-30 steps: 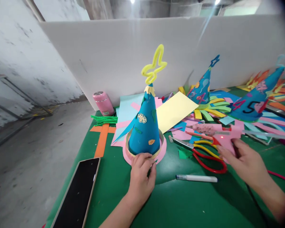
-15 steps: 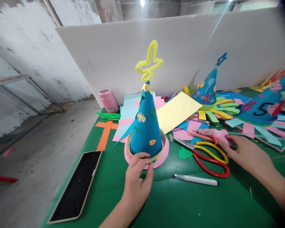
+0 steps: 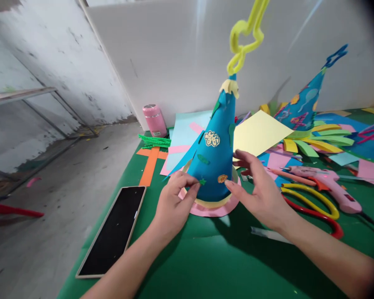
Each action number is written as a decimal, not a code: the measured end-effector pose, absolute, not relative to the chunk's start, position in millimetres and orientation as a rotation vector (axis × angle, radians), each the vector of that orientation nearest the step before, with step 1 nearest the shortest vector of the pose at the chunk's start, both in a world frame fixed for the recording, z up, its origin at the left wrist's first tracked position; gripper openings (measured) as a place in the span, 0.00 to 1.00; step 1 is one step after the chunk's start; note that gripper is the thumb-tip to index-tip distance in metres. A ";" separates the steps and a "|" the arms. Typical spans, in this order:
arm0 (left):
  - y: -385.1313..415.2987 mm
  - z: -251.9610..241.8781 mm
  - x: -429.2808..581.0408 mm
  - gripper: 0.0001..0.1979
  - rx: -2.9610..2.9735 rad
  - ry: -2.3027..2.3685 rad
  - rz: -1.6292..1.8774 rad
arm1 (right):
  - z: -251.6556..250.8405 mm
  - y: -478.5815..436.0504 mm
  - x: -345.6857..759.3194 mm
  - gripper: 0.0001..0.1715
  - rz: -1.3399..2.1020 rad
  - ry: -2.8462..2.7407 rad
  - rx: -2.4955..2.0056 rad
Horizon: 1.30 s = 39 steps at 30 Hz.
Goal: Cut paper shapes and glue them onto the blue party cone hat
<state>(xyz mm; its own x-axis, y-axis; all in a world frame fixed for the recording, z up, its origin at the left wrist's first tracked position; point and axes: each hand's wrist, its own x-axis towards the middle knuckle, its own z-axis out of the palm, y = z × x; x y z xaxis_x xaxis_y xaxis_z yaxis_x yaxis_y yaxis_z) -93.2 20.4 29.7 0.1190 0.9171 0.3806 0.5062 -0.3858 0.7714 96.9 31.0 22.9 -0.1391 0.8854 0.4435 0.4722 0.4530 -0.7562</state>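
Note:
A blue paper party hat [image 3: 216,166] stands in front of me, leaning a little to the right, with a pink and cream brim [image 3: 215,211] and a yellow pipe-cleaner shape [image 3: 247,39] on its tip. Floral and leaf cutouts dot the cone. My left hand [image 3: 177,197] pinches a tiny green star [image 3: 202,182] at the cone's lower left front. My right hand [image 3: 262,187] holds the cone's right side, thumb on the front beside an orange flower cutout [image 3: 222,179] and fingers around the edge.
A phone [image 3: 114,230] lies left. To the right are scissors [image 3: 314,203], a pink glue gun [image 3: 333,182], a marker [image 3: 269,234] and another blue hat [image 3: 302,106]. Paper sheets [image 3: 258,133], green pipe cleaners [image 3: 154,141] and a pink bottle [image 3: 155,120] sit behind.
My right hand has left the glue gun and moved left to the hat. My left hand has raised the green star from the brim area to the cone. The hat now leans right.

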 end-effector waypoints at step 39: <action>32.8 22.9 -91.9 0.07 1.978 1.494 1.204 | 9.6 46.9 53.7 0.55 0.354 -1.637 -1.391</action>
